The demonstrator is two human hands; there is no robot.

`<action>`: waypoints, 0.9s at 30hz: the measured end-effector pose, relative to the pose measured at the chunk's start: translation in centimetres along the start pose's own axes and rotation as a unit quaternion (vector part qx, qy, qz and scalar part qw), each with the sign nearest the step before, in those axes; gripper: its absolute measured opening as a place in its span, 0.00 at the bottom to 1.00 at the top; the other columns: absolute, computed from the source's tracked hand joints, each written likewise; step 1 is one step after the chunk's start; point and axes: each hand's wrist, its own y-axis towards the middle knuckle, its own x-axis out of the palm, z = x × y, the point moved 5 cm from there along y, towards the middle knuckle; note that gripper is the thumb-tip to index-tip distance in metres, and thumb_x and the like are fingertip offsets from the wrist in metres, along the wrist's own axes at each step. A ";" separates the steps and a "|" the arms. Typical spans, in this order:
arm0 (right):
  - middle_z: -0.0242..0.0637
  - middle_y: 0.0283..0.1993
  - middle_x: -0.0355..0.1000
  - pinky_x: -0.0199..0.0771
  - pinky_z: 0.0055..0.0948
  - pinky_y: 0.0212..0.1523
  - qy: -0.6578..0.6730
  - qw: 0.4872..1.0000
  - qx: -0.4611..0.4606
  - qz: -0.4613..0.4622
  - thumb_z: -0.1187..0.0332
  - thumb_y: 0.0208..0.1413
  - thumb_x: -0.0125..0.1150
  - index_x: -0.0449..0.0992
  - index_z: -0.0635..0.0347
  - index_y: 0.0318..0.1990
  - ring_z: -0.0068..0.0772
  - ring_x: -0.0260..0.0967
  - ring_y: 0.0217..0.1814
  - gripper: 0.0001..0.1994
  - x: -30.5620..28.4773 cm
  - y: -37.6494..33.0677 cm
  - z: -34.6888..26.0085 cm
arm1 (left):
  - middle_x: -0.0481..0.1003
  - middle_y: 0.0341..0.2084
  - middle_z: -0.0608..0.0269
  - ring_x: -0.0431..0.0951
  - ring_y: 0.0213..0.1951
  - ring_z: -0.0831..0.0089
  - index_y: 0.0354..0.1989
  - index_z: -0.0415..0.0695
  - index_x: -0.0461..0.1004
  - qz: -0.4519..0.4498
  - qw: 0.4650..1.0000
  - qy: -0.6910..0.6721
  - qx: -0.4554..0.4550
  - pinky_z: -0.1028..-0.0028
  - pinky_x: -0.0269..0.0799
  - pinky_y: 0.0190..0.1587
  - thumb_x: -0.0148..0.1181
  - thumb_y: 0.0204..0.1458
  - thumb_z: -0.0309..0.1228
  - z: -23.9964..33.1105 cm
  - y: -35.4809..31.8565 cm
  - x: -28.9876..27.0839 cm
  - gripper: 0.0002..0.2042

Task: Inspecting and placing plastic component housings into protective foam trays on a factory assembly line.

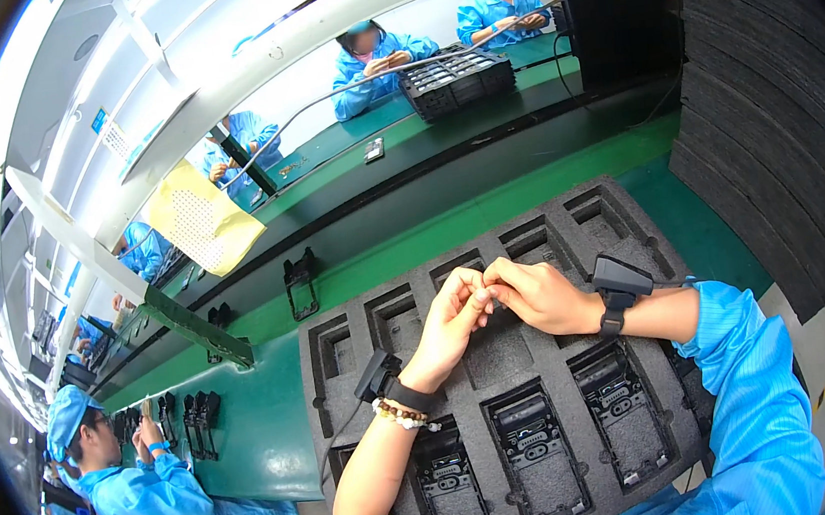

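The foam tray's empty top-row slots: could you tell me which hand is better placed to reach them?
Probably the right hand: it hovers nearer the empty far slots of the foam tray, while the left hand sits nearer its middle.

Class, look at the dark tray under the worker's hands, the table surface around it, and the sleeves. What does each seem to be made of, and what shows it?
Tray: probably dark grey foam, matte and finely grained, with cut rectangular pockets.
Table surface: seemingly a green rubber or vinyl mat, smooth with a soft sheen.
Sleeves: thin blue woven fabric, creased and slightly glossy.

Dark grey foam tray on green bench.
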 end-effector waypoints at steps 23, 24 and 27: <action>0.41 0.25 0.74 0.72 0.40 0.26 -0.006 0.995 0.096 -0.022 0.70 0.59 0.54 0.68 0.56 0.47 0.46 0.75 0.27 0.10 -0.2 0.4 0.2 | 0.80 0.34 0.71 0.64 0.25 0.91 0.43 0.44 0.77 0.147 0.989 0.007 0.013 0.86 0.59 0.28 0.61 0.59 0.33 0.2 -0.2 -1.6 0.08; 0.41 0.25 0.74 0.72 0.40 0.26 -0.005 0.995 0.097 -0.020 0.70 0.59 0.54 0.68 0.56 0.47 0.46 0.75 0.27 0.10 -0.2 0.3 0.3 | 0.80 0.34 0.71 0.64 0.25 0.91 0.43 0.44 0.77 0.146 0.989 0.009 0.012 0.86 0.59 0.28 0.61 0.59 0.33 0.1 -0.1 -1.5 0.08; 0.41 0.25 0.74 0.72 0.40 0.26 -0.005 0.996 0.089 -0.016 0.70 0.59 0.54 0.68 0.56 0.47 0.46 0.75 0.27 0.10 -0.3 0.1 0.5 | 0.81 0.35 0.70 0.63 0.25 0.92 0.41 0.44 0.78 0.147 0.989 0.012 0.033 0.86 0.57 0.27 0.61 0.59 0.32 0.3 0.0 -1.3 0.07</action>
